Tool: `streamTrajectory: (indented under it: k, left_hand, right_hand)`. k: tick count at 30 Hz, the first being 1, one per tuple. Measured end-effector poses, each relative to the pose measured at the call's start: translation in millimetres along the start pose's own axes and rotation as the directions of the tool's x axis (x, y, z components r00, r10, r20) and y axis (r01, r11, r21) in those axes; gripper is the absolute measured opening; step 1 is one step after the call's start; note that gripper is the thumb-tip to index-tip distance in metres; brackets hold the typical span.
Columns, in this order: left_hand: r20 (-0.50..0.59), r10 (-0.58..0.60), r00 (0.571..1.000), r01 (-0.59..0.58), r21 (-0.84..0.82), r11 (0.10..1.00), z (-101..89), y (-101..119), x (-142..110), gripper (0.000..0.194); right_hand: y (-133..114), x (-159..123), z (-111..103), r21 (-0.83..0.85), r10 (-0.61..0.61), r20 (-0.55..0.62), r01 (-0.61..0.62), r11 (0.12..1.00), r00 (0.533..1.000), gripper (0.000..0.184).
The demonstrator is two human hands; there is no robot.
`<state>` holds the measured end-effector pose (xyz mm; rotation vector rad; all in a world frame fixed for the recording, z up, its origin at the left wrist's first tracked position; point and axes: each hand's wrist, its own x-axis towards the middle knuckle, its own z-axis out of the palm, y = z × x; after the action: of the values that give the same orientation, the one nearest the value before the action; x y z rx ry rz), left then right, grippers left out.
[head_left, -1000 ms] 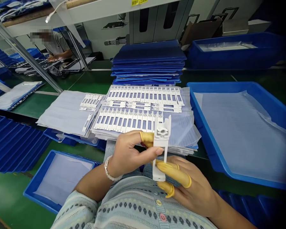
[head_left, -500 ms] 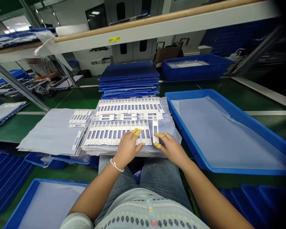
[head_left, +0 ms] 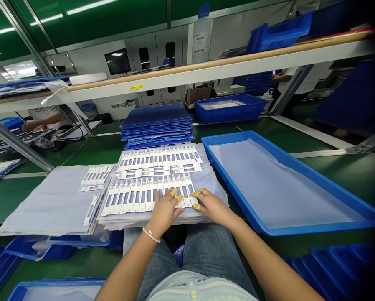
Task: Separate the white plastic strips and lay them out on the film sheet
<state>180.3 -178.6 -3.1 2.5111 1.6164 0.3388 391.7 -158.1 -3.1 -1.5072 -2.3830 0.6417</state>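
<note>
In the head view, a green bench (head_left: 102, 150) is crossed by a raised shelf (head_left: 175, 79). Blue boards (head_left: 158, 125) are stacked at eleven o'clock from the hands, a blue crate (head_left: 231, 113) is set at one, and a lined tray (head_left: 315, 230) is placed between two and three. At ten, a co-worker (head_left: 46, 117) is partly hidden. The lower row of white frames (head_left: 146, 194) is laid on pale sheets, extended from the hands toward nine o'clock; each is narrow, slotted lengthwise, and detailed at its far end. By the left hand (head_left: 165, 211), loosely spread, the row is touched, nothing gripped. By the right hand (head_left: 214, 207), slightly parted, the end frame is touched; whether it is pinched cannot be told.
</note>
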Motion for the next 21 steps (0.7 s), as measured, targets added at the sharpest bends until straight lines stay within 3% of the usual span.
streamTrajectory:
  k: [9, 11, 13, 14, 15, 17, 19, 21]
  left_hand:
    - [-0.022, 0.002, 1.000, -0.002, 0.012, 1.000, 0.7, -1.4, 1.7, 0.043]
    - [-0.039, 0.008, 0.999, -0.007, 0.017, 1.000, 1.0, 1.2, 3.4, 0.049]
    - [-0.033, 0.026, 0.999, -0.025, 0.017, 1.000, 1.1, 5.3, 5.8, 0.056]
    - [-0.017, 0.037, 0.999, -0.037, 0.016, 0.999, 1.1, 7.5, 7.1, 0.056]
    - [0.006, 0.049, 0.999, -0.049, 0.017, 0.999, 0.9, 9.8, 8.2, 0.055]
    - [0.056, 0.066, 0.996, -0.067, 0.024, 0.997, 0.1, 13.2, 9.7, 0.052]
    - [0.073, 0.071, 0.995, -0.073, 0.024, 0.997, -1.3, 14.0, 9.7, 0.051]
    - [0.050, 0.078, 0.996, -0.078, 0.002, 0.997, -3.0, 11.5, 7.7, 0.052]
  right_hand:
    - [-8.3, -6.1, -7.6, -0.066, -0.052, -0.015, 0.051, 0.997, 0.999, 0.040]
    - [-0.1, -13.8, -12.9, -0.005, -0.091, -0.120, 0.091, 0.996, 0.989, 0.041]
    - [20.1, -26.0, -21.0, 0.090, -0.066, -0.322, 0.100, 0.991, 0.944, 0.037]
    - [34.4, -34.1, -25.5, 0.132, -0.003, -0.443, 0.069, 0.989, 0.897, 0.037]
    - [50.6, -43.8, -29.8, 0.175, 0.091, -0.564, 0.012, 0.984, 0.821, 0.039]
    - [85.3, -67.6, -35.0, 0.288, 0.319, -0.754, -0.148, 0.946, 0.574, 0.049]
    - [118.2, -96.0, -31.5, 0.468, 0.546, -0.782, -0.294, 0.833, 0.300, 0.064]
    - [145.2, -124.5, -17.4, 0.653, 0.731, -0.677, -0.387, 0.651, 0.088, 0.078]
